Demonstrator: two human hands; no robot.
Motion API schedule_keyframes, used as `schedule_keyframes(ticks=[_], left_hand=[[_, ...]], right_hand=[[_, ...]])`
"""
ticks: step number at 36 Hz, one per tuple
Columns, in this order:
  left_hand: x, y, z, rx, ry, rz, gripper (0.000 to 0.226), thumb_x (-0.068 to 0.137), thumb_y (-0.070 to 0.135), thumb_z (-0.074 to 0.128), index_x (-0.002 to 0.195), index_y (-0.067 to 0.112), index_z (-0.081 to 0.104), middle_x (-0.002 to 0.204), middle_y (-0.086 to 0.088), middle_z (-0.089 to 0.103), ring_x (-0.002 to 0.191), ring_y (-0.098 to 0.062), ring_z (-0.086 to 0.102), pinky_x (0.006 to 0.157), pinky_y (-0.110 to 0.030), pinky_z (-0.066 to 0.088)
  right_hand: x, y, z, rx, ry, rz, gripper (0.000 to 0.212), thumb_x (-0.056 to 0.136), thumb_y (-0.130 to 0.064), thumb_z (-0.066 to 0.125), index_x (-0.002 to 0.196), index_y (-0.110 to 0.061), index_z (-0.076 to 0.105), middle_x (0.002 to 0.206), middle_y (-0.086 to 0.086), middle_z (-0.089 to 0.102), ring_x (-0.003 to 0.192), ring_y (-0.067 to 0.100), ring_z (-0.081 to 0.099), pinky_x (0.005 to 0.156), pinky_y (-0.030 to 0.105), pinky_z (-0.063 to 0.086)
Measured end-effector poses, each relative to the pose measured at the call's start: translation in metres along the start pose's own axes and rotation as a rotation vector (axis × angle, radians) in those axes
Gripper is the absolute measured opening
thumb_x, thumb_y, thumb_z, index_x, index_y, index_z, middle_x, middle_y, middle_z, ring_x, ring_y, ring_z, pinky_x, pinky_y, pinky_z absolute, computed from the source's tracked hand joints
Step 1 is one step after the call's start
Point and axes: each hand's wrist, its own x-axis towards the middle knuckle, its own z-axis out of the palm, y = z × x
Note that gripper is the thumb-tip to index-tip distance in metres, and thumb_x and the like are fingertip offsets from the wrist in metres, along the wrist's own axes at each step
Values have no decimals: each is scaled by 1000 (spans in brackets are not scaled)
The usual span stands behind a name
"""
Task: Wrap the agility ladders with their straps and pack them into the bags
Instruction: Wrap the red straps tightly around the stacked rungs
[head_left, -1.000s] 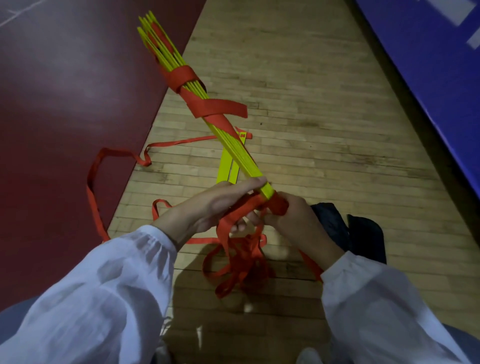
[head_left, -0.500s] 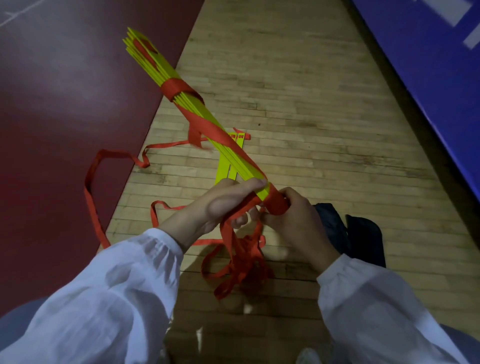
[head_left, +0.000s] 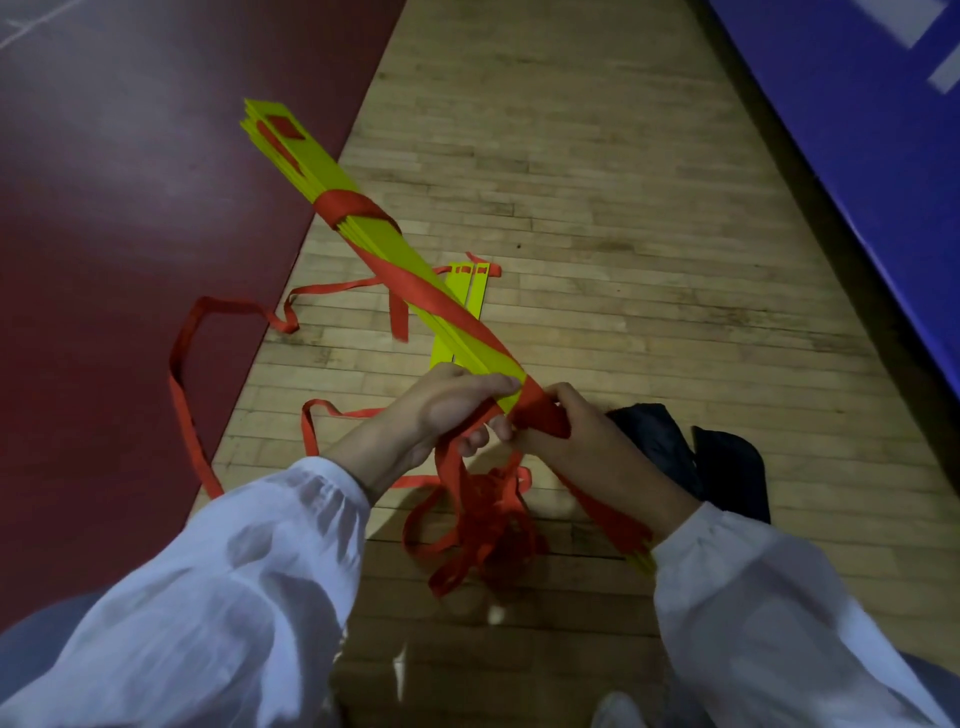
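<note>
Both hands clamped on the ladder, wrap partly on.
Left hand (head_left: 447, 410) fingers (head_left: 488, 385) curl over the rung bundle (head_left: 332, 171) near its lower end. The right hand (head_left: 587, 447) is fisted round the bundle just beside it, over wound red strap (head_left: 441, 306). The bundle tilts up and away to the left, the strap spiralled along it. Slack strap tangle (head_left: 488, 519) hangs below the hands onto the wood floor (head_left: 623, 234) and maroon mat (head_left: 104, 234). Loose yellow rungs (head_left: 467, 291) lie behind, dark bag (head_left: 727, 462) by the right wrist.
</note>
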Motion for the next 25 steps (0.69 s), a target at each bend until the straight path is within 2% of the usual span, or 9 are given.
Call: schedule_keyframes(ticks=[3,6,8,10,12,14,18,22,25], left_hand=[[0,-1,0,3,-29,-2,25,94,25,59,83,3,63,60,-10,58,35,-11,40,36,-16,30],[-4,1,1,44,-60,46,29,94,26,59,86,-2,61,69,-19,56,34,-12,41,36,-16,31],[-7,2,1,78,-98,95,38,95,25,57,70,-4,61,64,-18,56,33,-13,41,36,-18,31],[-9,3,2,99,-144,148,49,95,24,56,51,5,57,63,-22,57,34,-15,41,40,-20,31],[-11,5,3,111,-174,186,55,95,24,55,42,12,56,67,-28,58,37,-18,40,45,-25,31],[-14,8,4,112,-206,202,59,96,20,55,37,11,56,64,-20,60,38,-19,40,47,-27,30],[-17,10,4,148,-257,204,61,97,17,51,37,12,61,52,-3,63,38,-16,42,46,-27,30],[-15,8,0,97,-239,175,52,96,22,53,46,7,62,59,-18,60,33,-15,46,37,-18,34],[-17,8,-7,103,-300,139,49,90,37,55,66,-5,68,59,-21,60,36,-17,53,36,-18,41]], right_hand=[[2,0,-9,29,-63,38,31,86,-34,69,114,-30,56,90,-6,64,74,8,61,64,22,45],[4,-3,-20,97,-137,51,24,84,-24,72,106,-25,64,91,3,69,74,12,64,65,23,48],[4,-4,-29,134,-194,54,22,81,-20,75,103,-19,68,90,7,69,74,13,64,66,23,49],[2,-5,-37,158,-255,69,23,75,-24,80,95,-18,70,85,6,70,72,12,65,69,24,51],[0,-4,-43,217,-347,96,31,67,-28,83,91,-13,70,84,10,72,76,21,68,75,32,53],[-2,-4,-45,307,-442,119,33,67,-24,77,94,-7,67,84,14,72,75,25,69,70,33,55],[-5,-4,-43,384,-524,139,29,72,-15,74,95,-1,65,78,16,71,67,26,68,62,31,55],[-4,-4,-37,324,-423,94,14,82,-9,70,89,2,65,65,11,65,55,24,59,56,31,49],[-4,-6,-34,315,-393,73,28,81,-12,73,94,11,64,63,11,64,54,24,58,58,32,47]])
